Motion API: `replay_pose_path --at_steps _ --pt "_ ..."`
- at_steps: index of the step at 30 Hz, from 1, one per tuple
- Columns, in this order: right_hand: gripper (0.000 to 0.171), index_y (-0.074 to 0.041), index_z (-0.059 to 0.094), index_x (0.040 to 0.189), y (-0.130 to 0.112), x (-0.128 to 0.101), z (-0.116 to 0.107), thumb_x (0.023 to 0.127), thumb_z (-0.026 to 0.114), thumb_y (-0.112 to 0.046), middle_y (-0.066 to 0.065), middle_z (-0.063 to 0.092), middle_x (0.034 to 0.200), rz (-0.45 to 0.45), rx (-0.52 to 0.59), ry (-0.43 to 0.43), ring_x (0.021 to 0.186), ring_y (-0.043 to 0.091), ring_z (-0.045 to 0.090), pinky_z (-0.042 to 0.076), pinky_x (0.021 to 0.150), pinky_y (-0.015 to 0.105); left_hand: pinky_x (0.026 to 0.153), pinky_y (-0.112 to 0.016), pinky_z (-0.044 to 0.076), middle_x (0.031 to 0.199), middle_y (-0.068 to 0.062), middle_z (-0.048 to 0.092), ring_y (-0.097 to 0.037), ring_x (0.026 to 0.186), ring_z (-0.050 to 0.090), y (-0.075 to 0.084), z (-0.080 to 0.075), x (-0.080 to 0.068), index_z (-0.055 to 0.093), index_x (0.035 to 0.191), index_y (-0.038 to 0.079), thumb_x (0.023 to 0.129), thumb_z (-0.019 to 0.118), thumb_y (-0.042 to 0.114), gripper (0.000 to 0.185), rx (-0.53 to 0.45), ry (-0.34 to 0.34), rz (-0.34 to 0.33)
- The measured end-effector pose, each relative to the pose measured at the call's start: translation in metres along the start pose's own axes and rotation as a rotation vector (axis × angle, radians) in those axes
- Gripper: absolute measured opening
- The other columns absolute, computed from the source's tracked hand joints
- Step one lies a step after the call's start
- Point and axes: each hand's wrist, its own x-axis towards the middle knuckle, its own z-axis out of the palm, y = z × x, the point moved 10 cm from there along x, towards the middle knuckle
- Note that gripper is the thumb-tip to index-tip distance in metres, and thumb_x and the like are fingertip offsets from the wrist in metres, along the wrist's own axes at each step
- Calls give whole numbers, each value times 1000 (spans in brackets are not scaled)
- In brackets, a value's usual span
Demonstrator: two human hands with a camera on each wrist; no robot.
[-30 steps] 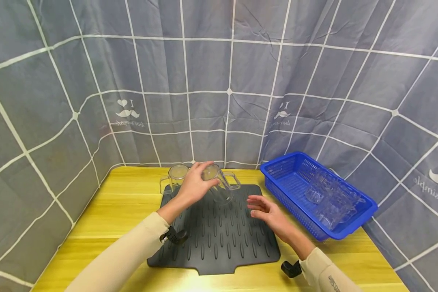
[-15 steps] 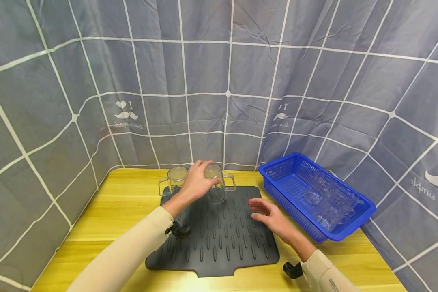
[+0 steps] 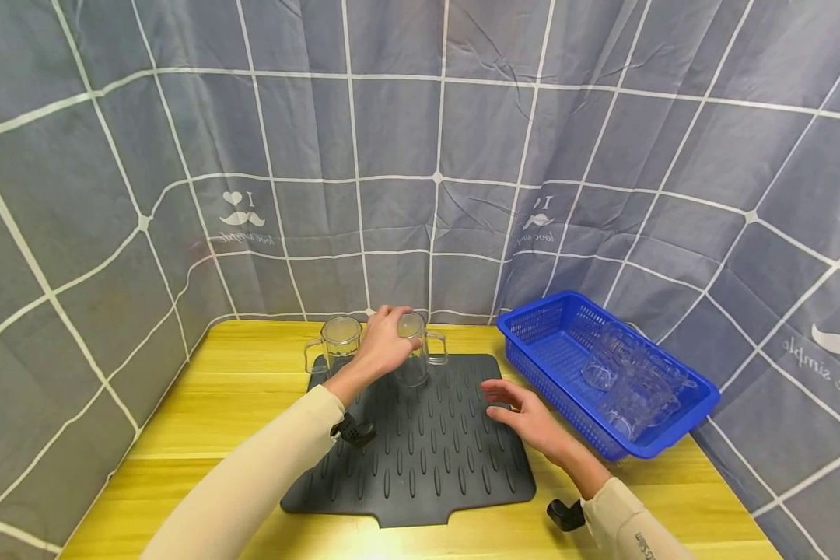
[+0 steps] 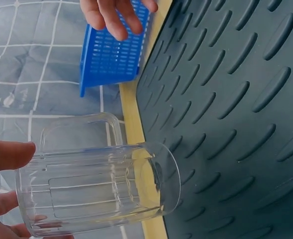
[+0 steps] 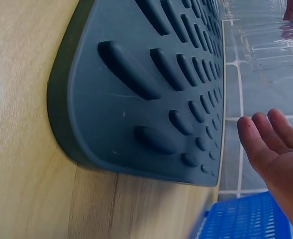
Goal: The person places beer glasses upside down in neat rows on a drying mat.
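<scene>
My left hand (image 3: 385,344) grips a clear glass mug (image 3: 411,373) around its base end, thumb on the near side. The mug is upside down, its handle pointing right and its rim at the dark ribbed mat (image 3: 420,467). In the left wrist view the thumb and fingers curl round the base of the glass mug (image 4: 96,184). A second glass mug (image 3: 341,333), also upside down with its handle to the left, stands beside it at the mat's back left. My right hand (image 3: 528,420) hovers over the mat's right side, fingers loosely bent and holding nothing.
To the right, a blue perforated basket (image 3: 556,393) holds several clear glass mugs (image 3: 633,381) at its right end. The mat lies on a yellow wooden table (image 3: 189,412). A grey checked curtain (image 3: 399,218) rises behind and at both sides.
The mug in my left hand has gone from tilted to upright on its rim and shifted slightly left, toward the other mug. The right hand has barely moved.
</scene>
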Motion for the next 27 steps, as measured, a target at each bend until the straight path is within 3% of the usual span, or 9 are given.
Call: replay_pose_path --at_steps 2,6,13,16,27 --pt "45 -10 54 141 2 0 -1 99 66 -18 17 56 143 3 -2 1 133 39 52 46 106 41 106 -55 42 140 -13 49 -39 135 41 -2 2 1 54 144 15 86 75 28 63 1 1 -5" --pt "46 -10 54 141 7 -1 -1 99 66 -20 21 54 143 20 -2 0 133 38 52 44 108 45 106 -54 43 141 -14 49 -39 136 41 -7 7 2 54 145 14 86 75 26 64 17 -1 -15" --pt "46 -10 54 141 11 -3 0 98 66 -21 25 53 144 21 10 -6 133 38 52 46 106 39 106 -53 43 143 -14 48 -38 135 42 -16 13 2 53 146 16 86 74 23 64 40 -13 -28" --pt "45 -10 55 141 10 -3 -1 99 66 -20 25 53 143 16 5 -3 132 38 53 47 104 32 106 -53 42 142 -15 48 -39 134 42 -15 14 4 53 146 15 86 73 22 64 30 -14 -21" --pt "45 -11 53 143 8 -2 -4 100 64 -20 24 52 145 20 3 -7 134 38 51 46 103 26 106 -54 43 146 -15 44 -37 136 40 -13 19 7 48 150 15 89 71 27 66 37 -57 -16"
